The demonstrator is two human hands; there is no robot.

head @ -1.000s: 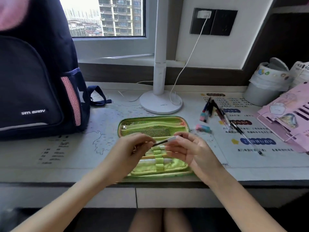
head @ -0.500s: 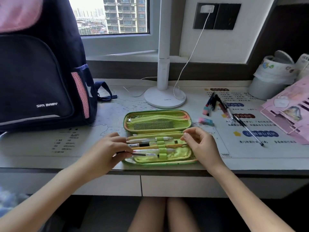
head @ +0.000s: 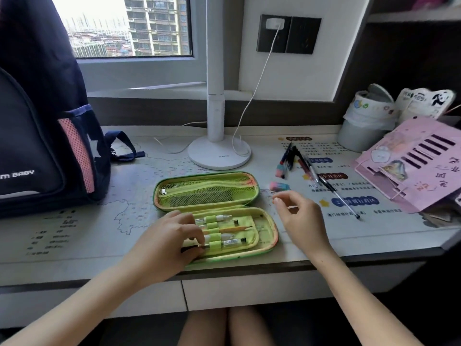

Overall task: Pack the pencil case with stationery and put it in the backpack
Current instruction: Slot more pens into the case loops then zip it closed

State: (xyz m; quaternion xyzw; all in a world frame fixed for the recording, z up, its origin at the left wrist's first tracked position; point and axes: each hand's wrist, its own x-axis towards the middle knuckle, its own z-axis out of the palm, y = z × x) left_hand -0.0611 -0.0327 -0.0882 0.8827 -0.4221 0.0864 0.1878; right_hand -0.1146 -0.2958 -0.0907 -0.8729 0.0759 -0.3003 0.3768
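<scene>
Desk [head: 99,233] below window: open pencil case [head: 270,228] at front edge, backpack [head: 37,146] at left, lamp [head: 219,153] behind, loose pens [head: 306,166] at right. Left hand [head: 162,240] pinches the case's lowest pen [head: 234,242]; right hand [head: 301,221] hovers beside the case, loosely curled, empty.

The pencil case [head: 268,231] is showing lime green, with netting in its lid and pink-orange smudges along the rim. The backpack [head: 37,136] is showing navy, with a pink mesh pocket and white lettering. The eraser [head: 279,186] is showing pink and blue, the pen [head: 232,242] a black end, the lamp [head: 219,156] white, the board [head: 419,166] pink with black stripes.
</scene>
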